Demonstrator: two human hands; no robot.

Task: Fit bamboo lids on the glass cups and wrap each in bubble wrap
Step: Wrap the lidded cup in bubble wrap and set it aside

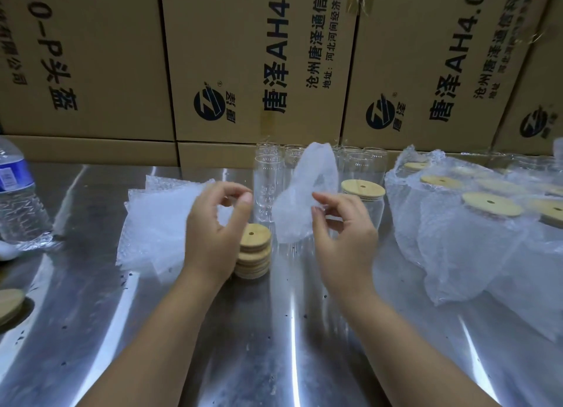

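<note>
While the right hand point(341, 233) pinches a clear bubble-wrap sheet point(307, 187), held long axis upright with its top leaning right above the shiny steel table point(274, 330), the left hand point(210, 233) curls thumb to forefinger; whether it grips anything is unclear.

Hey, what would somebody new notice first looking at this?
A right hand pinches a piece of bubble wrap, lifted at centre above the steel table. Beside the left hand stands a stack of bamboo lids. Wrapped cups crowd the right, with printed cardboard boxes behind.
</note>
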